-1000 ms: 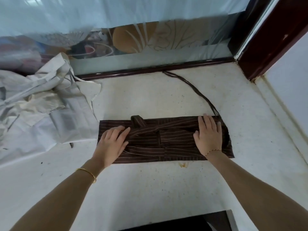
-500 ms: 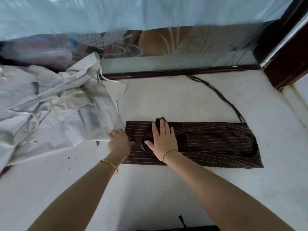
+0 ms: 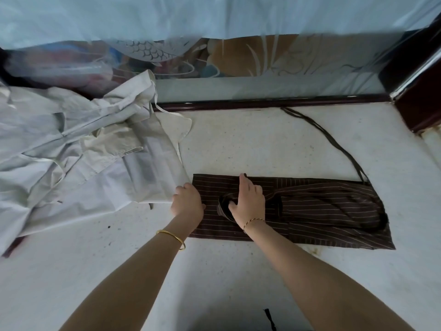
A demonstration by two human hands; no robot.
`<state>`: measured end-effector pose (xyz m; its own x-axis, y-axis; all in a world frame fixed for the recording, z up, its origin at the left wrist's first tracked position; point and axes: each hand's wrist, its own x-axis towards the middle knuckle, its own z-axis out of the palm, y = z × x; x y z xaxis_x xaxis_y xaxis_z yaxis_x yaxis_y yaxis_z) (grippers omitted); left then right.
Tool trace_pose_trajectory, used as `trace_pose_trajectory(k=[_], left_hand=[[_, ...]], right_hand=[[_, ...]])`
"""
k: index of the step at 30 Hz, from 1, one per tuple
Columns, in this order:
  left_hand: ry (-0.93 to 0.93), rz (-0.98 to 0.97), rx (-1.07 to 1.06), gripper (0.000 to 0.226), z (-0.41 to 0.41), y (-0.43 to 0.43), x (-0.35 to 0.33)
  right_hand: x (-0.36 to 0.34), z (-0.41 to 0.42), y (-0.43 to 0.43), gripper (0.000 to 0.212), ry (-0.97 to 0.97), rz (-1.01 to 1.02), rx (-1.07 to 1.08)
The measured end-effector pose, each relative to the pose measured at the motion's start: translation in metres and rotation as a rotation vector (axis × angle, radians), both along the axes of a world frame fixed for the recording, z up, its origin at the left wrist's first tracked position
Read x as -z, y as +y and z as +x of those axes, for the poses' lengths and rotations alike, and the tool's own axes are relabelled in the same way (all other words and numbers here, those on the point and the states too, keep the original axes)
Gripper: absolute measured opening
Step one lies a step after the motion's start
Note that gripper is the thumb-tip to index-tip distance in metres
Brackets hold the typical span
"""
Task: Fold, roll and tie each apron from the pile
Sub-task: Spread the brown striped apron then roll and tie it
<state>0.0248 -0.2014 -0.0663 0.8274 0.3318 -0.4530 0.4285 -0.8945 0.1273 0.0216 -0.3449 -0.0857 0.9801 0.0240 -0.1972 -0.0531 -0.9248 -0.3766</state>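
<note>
A: Where's the brown striped apron [image 3: 310, 211]?
B: Folded into a long band on the white counter [image 3: 238, 144], its tie [image 3: 334, 142] trailing back.
A: Hands?
B: Right hand [image 3: 248, 201] lies flat on it, fingers straight. Left hand [image 3: 187, 199] curls at its left end, seemingly gripping the edge, beside the white apron pile [image 3: 78, 149]

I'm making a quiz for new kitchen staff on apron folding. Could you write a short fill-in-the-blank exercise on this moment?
1. The folded apron on the counter is brown with thin ____ stripes.
2. The right hand lies flat on the apron's ____ half.
3. The left hand is at the apron's left ____.
4. The pile of pale aprons lies to the apron's ____.

Missing words: white; left; end; left
</note>
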Motion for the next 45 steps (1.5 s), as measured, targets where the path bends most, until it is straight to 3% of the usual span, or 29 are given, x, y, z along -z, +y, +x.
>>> trace_pose_trajectory(k=[4, 7, 11, 13, 16, 18, 27, 38, 42, 45], left_hand=[[-0.012, -0.039, -0.016, 0.054, -0.001, 0.0, 0.001], [-0.027, -0.1, -0.038, 0.047, -0.002, 0.0, 0.001], [-0.045, -0.147, -0.071, 0.041, -0.003, 0.0, 0.005], [-0.039, -0.135, -0.083, 0.039, -0.002, 0.0, 0.005], [-0.022, -0.137, -0.104, 0.038, -0.002, 0.002, 0.004], [-0.006, -0.197, -0.124, 0.036, -0.001, 0.005, 0.003], [-0.111, -0.72, -0.157, 0.048, -0.001, -0.001, -0.014], [-0.007, -0.917, 0.046, 0.072, -0.01, -0.043, -0.018], [0.091, -0.909, 0.055, 0.08, -0.009, -0.052, -0.011], [0.167, -0.903, 0.028, 0.084, -0.005, -0.058, -0.009]], right_hand=[[-0.001, 0.005, 0.0, 0.067, -0.006, 0.006, 0.118], [-0.005, 0.01, -0.002, 0.058, -0.005, 0.126, 0.227], [-0.006, 0.015, -0.007, 0.042, 0.063, 0.239, 0.202], [-0.006, 0.013, -0.009, 0.035, 0.039, 0.134, 0.113], [-0.012, 0.007, -0.009, 0.022, -0.083, -0.194, -0.059], [-0.016, 0.006, -0.005, 0.017, -0.084, -0.278, -0.145], [-0.017, 0.007, -0.005, 0.047, 0.166, 0.059, -0.033], [-0.017, 0.028, -0.027, 0.012, 0.299, 0.322, 0.014], [-0.027, 0.022, -0.043, 0.032, 0.141, 0.407, 0.1], [-0.027, 0.01, -0.048, 0.024, -0.045, 0.423, 0.2]])
